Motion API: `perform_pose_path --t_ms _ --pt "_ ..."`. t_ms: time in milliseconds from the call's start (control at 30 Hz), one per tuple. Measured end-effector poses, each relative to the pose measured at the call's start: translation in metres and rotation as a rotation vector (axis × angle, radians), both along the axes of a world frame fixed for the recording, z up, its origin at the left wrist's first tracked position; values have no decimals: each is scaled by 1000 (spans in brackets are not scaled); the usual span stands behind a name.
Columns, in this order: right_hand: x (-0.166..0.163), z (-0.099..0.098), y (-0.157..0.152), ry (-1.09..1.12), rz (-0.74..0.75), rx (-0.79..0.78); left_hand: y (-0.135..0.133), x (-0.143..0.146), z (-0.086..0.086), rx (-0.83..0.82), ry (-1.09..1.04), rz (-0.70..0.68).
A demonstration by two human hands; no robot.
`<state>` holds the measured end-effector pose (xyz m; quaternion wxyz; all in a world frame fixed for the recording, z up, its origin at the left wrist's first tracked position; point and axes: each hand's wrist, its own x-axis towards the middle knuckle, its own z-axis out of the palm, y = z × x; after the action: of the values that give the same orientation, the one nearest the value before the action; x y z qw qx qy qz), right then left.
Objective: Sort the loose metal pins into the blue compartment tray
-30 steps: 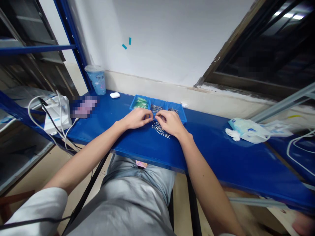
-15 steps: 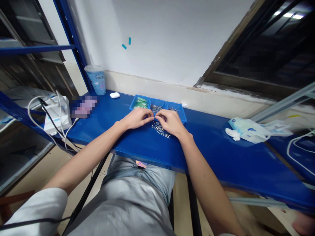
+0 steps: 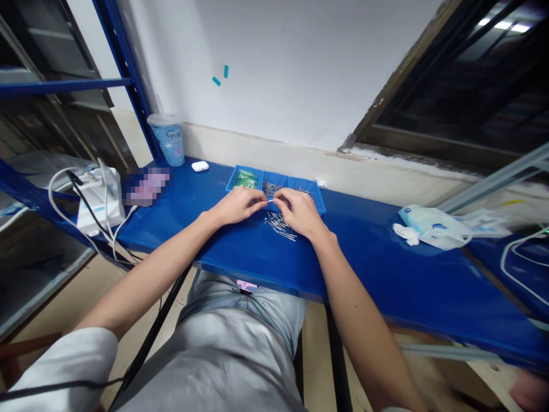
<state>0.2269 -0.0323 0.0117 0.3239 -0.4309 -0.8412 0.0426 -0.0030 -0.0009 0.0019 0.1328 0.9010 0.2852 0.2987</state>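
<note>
My left hand (image 3: pixel 237 206) and my right hand (image 3: pixel 298 212) meet over the blue bench (image 3: pixel 377 257), fingertips pinched together on one thin metal nail (image 3: pixel 270 200) held between them. A loose heap of nails (image 3: pixel 279 225) lies on the bench just under my right hand. Right behind the hands sits a blue divided tray (image 3: pixel 315 197); its left compartment holds green pieces (image 3: pixel 244 178), the middle one holds nails (image 3: pixel 271 187).
A lidded paper cup (image 3: pixel 168 137) and a white earbud case (image 3: pixel 199 166) stand at the back left. A white device with cables (image 3: pixel 96 197) sits at the left end. Tissue packs (image 3: pixel 429 227) and a white cable (image 3: pixel 521 260) lie on the right.
Both hands have lifted slightly toward the tray, and the nail now shows between the fingertips. Everything else stays put.
</note>
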Motion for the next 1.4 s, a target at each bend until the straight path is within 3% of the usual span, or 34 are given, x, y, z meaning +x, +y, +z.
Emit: perform_pose_path --t_ms 333,700,1033,1400 --pt "0 1 -2 -14 10 -44 -2 1 3 -7 -49 30" --pt "1 -1 2 -34 -28 18 -4 2 5 -22 -116 50" --pt "3 3 -1 110 -58 144 -6 2 7 -24 -166 130" --pt "5 1 1 54 26 90 -5 3 2 22 -82 50"
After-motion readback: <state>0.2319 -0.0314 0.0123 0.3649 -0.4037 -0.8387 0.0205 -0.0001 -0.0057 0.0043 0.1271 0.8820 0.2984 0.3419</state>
